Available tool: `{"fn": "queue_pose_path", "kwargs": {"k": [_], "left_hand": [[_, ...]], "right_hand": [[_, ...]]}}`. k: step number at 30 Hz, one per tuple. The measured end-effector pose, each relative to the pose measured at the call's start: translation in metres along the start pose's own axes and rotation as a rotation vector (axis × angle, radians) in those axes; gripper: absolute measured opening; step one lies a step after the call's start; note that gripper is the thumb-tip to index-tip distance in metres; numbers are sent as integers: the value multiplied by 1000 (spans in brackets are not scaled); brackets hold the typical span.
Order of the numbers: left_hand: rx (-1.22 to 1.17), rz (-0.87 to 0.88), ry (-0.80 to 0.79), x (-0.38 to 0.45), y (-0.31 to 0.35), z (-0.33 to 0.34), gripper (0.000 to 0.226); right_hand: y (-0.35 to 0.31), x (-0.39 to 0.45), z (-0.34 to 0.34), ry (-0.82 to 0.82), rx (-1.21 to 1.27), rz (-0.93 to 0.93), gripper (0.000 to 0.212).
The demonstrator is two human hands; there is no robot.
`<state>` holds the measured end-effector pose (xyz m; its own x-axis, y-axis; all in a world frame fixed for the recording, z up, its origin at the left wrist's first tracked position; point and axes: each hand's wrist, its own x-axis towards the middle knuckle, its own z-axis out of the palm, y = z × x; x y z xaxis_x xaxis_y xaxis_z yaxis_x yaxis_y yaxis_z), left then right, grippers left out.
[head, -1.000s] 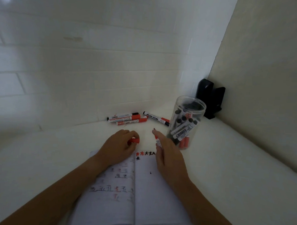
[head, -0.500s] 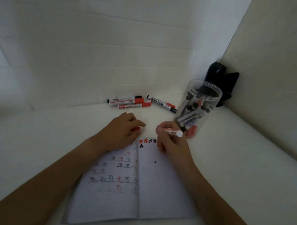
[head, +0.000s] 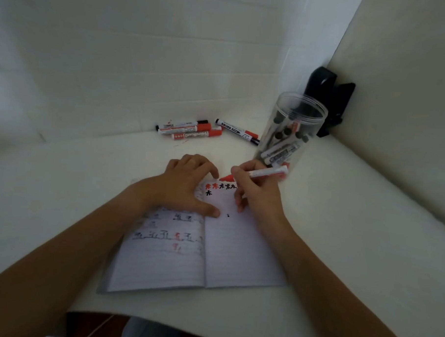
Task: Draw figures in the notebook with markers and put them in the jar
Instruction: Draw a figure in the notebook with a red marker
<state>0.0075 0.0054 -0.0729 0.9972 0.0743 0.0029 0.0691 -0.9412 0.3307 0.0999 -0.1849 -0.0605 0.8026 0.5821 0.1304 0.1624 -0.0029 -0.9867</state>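
An open lined notebook (head: 238, 258) lies on the white table, with small red and black figures (head: 220, 186) along the top of its right page. My right hand (head: 258, 195) grips a white-barrelled red marker (head: 267, 172) almost level; its red front end points left, just above the figures. My left hand (head: 187, 184) presses on the top of the left page with its thumb spread onto the fold and its fingers curled. No cap shows in that hand. A clear plastic jar (head: 317, 126) behind my right hand holds several markers (head: 280, 151).
Three red-capped markers (head: 190, 131) and another marker (head: 237, 131) lie by the back wall. A black clip-like object (head: 326, 96) sits in the corner behind the jar. White walls close the back and right. The table's near edge (head: 210, 316) runs below the notebook.
My right hand has gone from lying flat beside the jar to a writing grip on the marker over the figures. My left thumb has spread onto the page, and the red cap is no longer plainly visible.
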Motion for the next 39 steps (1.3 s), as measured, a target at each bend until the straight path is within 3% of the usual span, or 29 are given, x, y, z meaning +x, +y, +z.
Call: {"fn": "queue_pose_path", "kwargs": {"k": [12, 39], "left_hand": [[-13, -2, 6, -1, 4, -1, 74], [-8, -2, 2, 0, 4, -2, 74]], "right_hand": [[9, -4, 8, 60, -314, -30, 18], [13, -5, 6, 59, -360, -29, 16]]}}
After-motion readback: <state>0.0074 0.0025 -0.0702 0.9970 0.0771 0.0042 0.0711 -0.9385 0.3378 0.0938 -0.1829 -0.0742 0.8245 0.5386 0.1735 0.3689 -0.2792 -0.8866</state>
